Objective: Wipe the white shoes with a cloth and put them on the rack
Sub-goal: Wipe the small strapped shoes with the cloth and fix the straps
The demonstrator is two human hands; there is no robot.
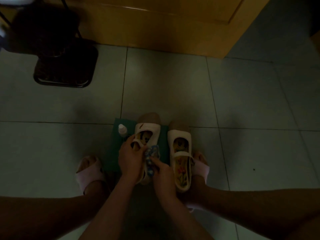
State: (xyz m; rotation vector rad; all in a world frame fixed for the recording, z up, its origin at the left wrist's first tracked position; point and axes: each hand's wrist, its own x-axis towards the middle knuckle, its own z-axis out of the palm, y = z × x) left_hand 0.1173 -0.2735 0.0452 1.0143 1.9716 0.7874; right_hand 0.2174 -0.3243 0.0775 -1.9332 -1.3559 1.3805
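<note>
Two white strapped shoes stand side by side on the floor in front of me. The left shoe [147, 131] sits on a green mat [114, 149]; my left hand [129, 158] grips it at the strap and side. My right hand [163, 174] pinches a blue-and-white patterned cloth [152, 157] against the left shoe's heel part. The right shoe [180, 141] stands untouched, its printed insole showing. A dark shoe rack [64, 64] stands at the far left by the wall.
A small white-capped bottle [122, 129] stands on the mat's left part. My feet in pink slippers [89, 172] flank the shoes. A wooden door [164, 23] closes off the far side. The tiled floor [242, 101] stretches around, in dim light.
</note>
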